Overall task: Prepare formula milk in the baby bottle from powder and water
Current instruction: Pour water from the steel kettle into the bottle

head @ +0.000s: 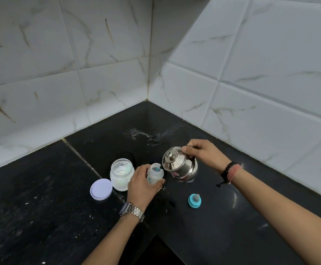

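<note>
A: Head view — where is the baby bottle (155,173) sitting?

B: On the black counter (41,207), uncapped; the left hand (142,185) is wrapping its fingers around it.

A: And the right hand (203,153)?

B: It is gripping the steel kettle (179,166), tilting it so the spout is meeting the bottle's mouth.

A: The powder?

B: The open glass jar (121,174) is standing just left of the bottle, its lid (101,188) lying beside it; the teal nipple cap (194,200) is resting near the right forearm.

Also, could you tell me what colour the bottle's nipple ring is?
Teal nipple ring, seen in the head view.
</note>
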